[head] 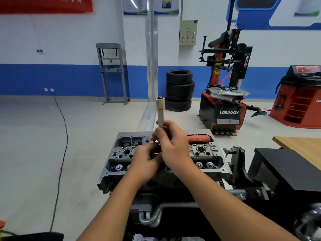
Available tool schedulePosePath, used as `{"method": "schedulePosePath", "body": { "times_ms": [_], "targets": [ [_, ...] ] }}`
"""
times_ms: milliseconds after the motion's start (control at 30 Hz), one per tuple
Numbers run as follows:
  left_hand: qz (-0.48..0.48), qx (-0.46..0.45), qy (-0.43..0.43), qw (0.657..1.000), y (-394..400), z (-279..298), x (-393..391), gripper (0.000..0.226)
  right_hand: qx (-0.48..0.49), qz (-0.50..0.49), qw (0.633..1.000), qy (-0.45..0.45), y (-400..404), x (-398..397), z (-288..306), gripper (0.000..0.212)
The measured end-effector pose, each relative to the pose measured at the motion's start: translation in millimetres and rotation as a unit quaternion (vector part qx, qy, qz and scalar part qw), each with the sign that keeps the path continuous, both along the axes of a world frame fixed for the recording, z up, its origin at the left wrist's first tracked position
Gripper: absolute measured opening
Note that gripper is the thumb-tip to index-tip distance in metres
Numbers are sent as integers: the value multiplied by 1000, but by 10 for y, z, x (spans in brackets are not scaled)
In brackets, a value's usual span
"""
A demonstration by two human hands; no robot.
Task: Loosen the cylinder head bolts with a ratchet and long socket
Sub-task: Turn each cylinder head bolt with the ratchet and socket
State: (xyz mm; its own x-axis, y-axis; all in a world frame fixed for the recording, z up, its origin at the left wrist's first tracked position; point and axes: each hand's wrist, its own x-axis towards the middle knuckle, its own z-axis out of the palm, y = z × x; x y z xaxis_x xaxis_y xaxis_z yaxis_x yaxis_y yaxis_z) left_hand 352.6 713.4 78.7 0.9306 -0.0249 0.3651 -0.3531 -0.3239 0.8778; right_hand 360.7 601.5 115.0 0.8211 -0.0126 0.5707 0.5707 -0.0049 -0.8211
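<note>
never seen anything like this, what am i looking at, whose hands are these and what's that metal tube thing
This is a single picture from a camera worn on a person's head, looking forward and down, so the two bare arms reaching in from the bottom are the wearer's own. There is no robot here.

In front of them sits a grey metal engine part, the cylinder head, held on a work stand in a garage. The right hand grips a long socket, the silver tube pointing upward with its open end on top. The left hand is curled just below it; what its fingers hold is hidden. The red and black ratchet handle sticks out behind the right hand.

In the background stand a stack of tyres and a red tyre-changing machine.
</note>
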Motion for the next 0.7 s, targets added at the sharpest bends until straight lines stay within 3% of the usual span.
{"method": "schedulePosePath", "body": {
  "times_ms": [100, 267, 400, 600, 700],
  "targets": [
    [6, -17, 17, 1000, 22, -8, 18, 12, 43, 72, 996, 32, -42, 14, 13, 12],
    [29, -18, 8, 999, -3, -36, 48, 16, 26, 14, 999, 23, -93, 61, -50, 9],
    [-17, -1, 15, 1000, -24, -18, 22, 27, 34, 9, 999, 36, -73, 96, -88, 20],
    [-7, -35, 9, 999, 7, -47, 34, 25, 92, 101, 989, 63, 21, 115, -60, 25],
    [24, -3, 8, 1000, 14, -34, 44, 29, 58, 67, 995, 48, 63, 105, -71, 32]
  ]
}}
